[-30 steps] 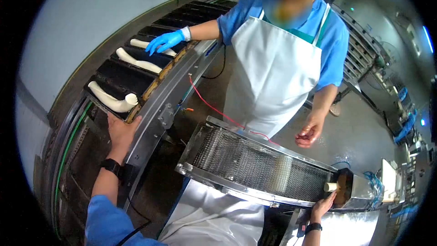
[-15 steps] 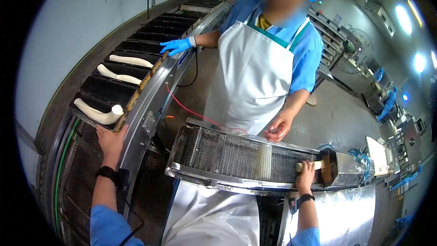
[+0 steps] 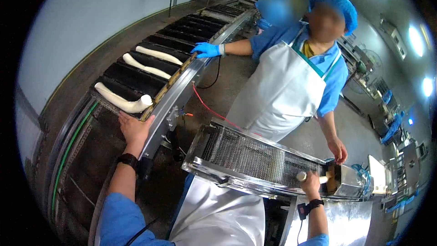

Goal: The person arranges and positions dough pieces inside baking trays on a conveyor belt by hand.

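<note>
My left hand [image 3: 134, 130] is at the near edge of the closest black pan [image 3: 107, 96], fingers spread. In that pan lies a long, curved white dough roll [image 3: 122, 103], its thick end close to my thumb. My right hand [image 3: 312, 184] is closed around another pale dough roll [image 3: 302, 176] over the mesh belt [image 3: 246, 155]. That roll's rounded end sticks out to the left of my fingers, and its other part reaches toward the brown opening [image 3: 333, 178] of a metal housing. Part of it is hidden by my hand.
Two more dough rolls [image 3: 144, 67] [image 3: 159, 54] lie in pans farther along the line. A co-worker in a white apron [image 3: 277, 95] stands across the belt, a blue-gloved hand [image 3: 205, 50] on the pan line's rail and a bare hand [image 3: 337, 150] near the housing. A red cord [image 3: 209, 105] hangs between.
The view has tilted and shifted. The co-worker's bare hand has moved along the belt toward the housing. More of the dough roll shows beyond my right hand's fingers.
</note>
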Available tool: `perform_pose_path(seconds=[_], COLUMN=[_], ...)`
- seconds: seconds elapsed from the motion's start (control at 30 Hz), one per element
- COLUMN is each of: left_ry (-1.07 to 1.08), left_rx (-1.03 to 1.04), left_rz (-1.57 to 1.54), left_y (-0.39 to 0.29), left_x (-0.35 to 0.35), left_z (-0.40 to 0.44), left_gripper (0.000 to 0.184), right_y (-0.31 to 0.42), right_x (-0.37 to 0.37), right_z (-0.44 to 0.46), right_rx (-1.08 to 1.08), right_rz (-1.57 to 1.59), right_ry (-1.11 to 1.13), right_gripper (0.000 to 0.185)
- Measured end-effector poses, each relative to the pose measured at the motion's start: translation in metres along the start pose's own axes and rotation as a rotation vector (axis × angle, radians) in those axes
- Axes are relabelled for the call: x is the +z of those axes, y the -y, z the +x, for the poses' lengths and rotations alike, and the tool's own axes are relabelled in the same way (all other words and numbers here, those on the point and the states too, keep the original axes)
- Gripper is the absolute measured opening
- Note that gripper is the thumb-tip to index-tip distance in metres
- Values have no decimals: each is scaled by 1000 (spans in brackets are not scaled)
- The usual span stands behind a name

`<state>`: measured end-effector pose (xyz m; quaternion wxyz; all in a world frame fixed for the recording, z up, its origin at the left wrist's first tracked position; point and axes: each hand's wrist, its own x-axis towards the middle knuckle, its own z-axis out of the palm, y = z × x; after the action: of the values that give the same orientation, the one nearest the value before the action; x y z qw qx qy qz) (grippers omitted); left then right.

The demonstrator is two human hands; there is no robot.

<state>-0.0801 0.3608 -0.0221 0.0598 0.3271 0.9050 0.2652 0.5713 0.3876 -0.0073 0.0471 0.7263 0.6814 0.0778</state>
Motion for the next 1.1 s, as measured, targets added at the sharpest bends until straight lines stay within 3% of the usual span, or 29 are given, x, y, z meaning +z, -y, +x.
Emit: perform_pose_path(seconds=[0.07, 0.13, 0.2, 0.27, 0.33, 0.4, 0.47, 0.57, 0.73, 0.8, 0.93, 1.03, 1.07, 1.1], left_ry=[2, 3, 10, 35, 22, -21, -10, -87, 42, 5, -59, -125, -269, -411], left_rx=[-23, -48, -62, -44, -47, -50, -74, -4, -15, 8, 36, 51, 85, 117], left_rz=[-44, -7, 24, 18, -31, -14, 28, 17, -75, -99, -313, -341, -384, -426], left_y=[2, 11, 8, 11, 15, 21, 25, 31, 24, 29, 39, 44, 48, 48], left_x=[-3, 6, 7, 4, 1, 9, 12, 17, -1, 12, 28, 29, 29, 27], left_z=[-3, 3, 11, 6, -1, 3, 2, 6, 5, 10, 16, 19, 21, 20], left_gripper=[126, 126, 127, 127, 126, 126, 126, 126, 130, 130, 122, 115, 109, 103], right_y=[15, 8, 47, 137, 178, 223, 268, 280, 226, 200, 166, 154, 146, 140], right_x=[-28, -35, -118, -212, -255, -270, -290, -280, -209, -177, -142, -153, -155, -162], right_z=[16, 58, 71, 40, 36, 38, 12, -3, -27, -43, -59, -56, -48, -41], right_rx=[-53, -91, -178, -142, -297, -582, -835, -878, -764, -610, -352, -311, -369, -302], right_rz=[215, 719, 1180, 1577, 1901, 2123, 2079, 1992, 1847, 1771, 1722, 1837, 1791, 1905], right_ry=[-18, -9, 78, -112, 86, 315, 406, 554, 613, 567, 347, -214, -360, -350], right_gripper=[33, 34, 35, 32, 38, 55, 77, 96, 86, 75, 58, 46, 46, 43])
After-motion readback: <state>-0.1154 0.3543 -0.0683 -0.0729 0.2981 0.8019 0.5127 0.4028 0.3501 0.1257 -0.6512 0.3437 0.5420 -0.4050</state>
